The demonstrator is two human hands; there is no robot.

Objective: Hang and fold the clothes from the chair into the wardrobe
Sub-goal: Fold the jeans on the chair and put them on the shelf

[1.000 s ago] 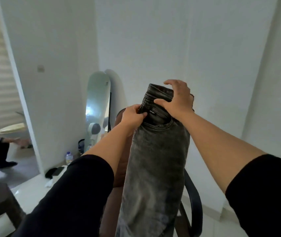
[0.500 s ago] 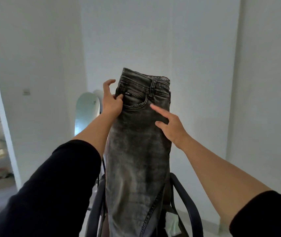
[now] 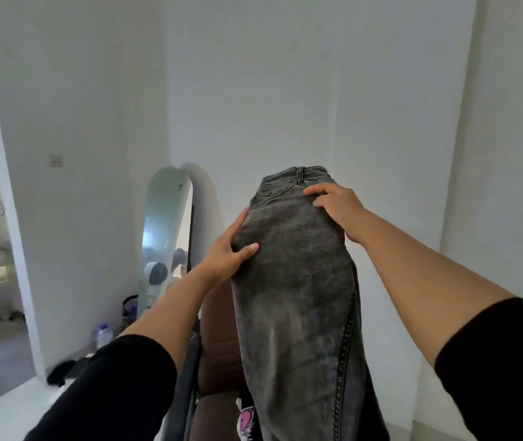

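Dark grey washed jeans (image 3: pixel 295 281) hang upright in front of me, waistband at the top, legs dropping past the bottom edge. My left hand (image 3: pixel 228 249) grips their left edge, thumb pressed on the front. Just below the waistband, at the upper right, my right hand (image 3: pixel 336 205) holds the fabric with bent fingers. Behind the jeans stands the brown chair (image 3: pixel 219 316) with its dark armrest (image 3: pixel 187 377). A garment with a pink print (image 3: pixel 246 421) lies on the seat, mostly hidden.
A tall arched mirror (image 3: pixel 164 230) leans in the corner to the left. A plastic bottle (image 3: pixel 104 334) and dark items (image 3: pixel 63 372) lie on the floor by a white wall. White panels (image 3: pixel 508 154) fill the right side. A doorway opens at far left.
The jeans have come lower and turned, so the pocket side no longer faces me. My right hand moved up near the waistband and my left hand slid down the left edge.
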